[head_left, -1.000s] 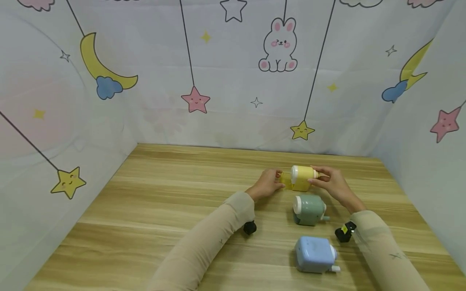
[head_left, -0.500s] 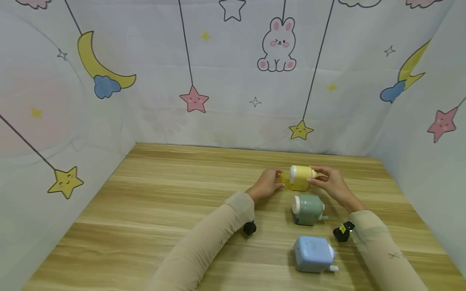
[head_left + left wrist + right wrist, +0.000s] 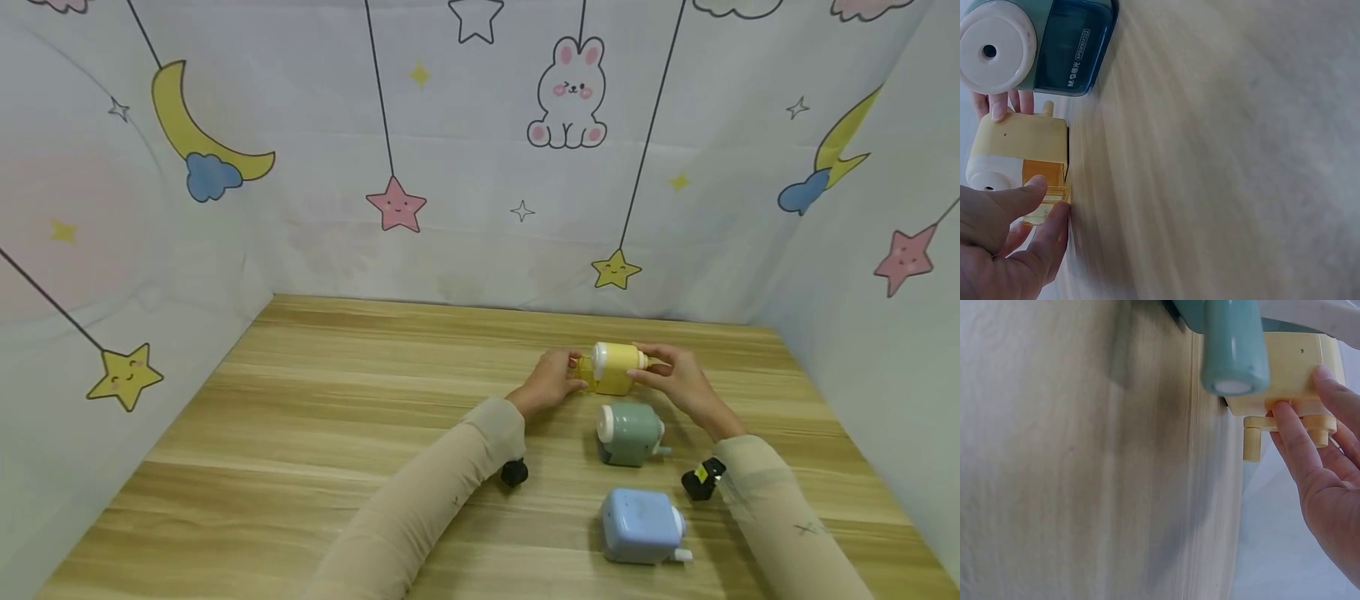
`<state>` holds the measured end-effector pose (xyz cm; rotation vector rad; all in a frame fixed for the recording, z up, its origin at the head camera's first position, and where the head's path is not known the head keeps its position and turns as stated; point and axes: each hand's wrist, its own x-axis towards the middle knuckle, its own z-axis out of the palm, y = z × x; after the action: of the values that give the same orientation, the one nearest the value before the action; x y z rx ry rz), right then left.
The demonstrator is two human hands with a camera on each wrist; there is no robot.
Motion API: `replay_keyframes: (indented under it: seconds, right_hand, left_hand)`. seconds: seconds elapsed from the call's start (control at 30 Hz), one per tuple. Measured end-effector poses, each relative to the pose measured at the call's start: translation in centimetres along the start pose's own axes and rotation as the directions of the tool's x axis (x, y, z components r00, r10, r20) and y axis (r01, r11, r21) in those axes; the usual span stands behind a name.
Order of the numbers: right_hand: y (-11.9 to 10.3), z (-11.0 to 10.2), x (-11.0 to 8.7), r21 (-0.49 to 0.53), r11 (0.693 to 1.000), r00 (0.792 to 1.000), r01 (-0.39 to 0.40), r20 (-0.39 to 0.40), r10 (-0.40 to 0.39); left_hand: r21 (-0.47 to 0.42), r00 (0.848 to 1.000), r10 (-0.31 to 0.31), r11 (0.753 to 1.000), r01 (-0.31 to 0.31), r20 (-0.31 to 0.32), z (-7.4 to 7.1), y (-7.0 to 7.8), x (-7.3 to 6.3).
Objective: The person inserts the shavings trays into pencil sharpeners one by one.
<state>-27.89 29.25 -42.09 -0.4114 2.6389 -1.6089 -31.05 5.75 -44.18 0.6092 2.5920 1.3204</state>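
Note:
In the head view a yellow pencil sharpener [image 3: 618, 360] with a white front stands far back on the table. Its clear yellow shavings drawer [image 3: 1055, 195] sticks part way out of the front. My left hand [image 3: 549, 383] pinches the drawer's outer end between thumb and fingers. From the crank side, my right hand [image 3: 681, 383] grips the sharpener's body, thumb and fingers spread round the back. The yellow crank [image 3: 1252, 444] hangs beside those fingers in the right wrist view. Nearer to me stands a green pencil sharpener [image 3: 634, 432], touched by neither hand.
A blue pencil sharpener [image 3: 640, 523] stands nearest me, its white crank to the right. All rest on a wood-grain table [image 3: 337, 400]. White cloth walls [image 3: 465, 242] with cartoon prints enclose the back and sides. Black wrist cameras [image 3: 514, 472] hang under both sleeves.
The drawer shows slightly shorter outside the yellow sharpener, my left hand having moved a little toward the body. The whole head view has shifted slightly. Both hands keep their hold.

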Motion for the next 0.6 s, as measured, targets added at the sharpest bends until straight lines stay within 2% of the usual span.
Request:
replay_keyframes:
  seconds: [0.6]
  right_hand:
    - [-0.06, 0.06, 0.05, 0.015, 1.000, 1.000, 0.007, -0.002, -0.007]
  left_hand:
    - [-0.004, 1.000, 0.023, 1.000, -0.023, -0.020, 0.13, -0.44, 0.34]
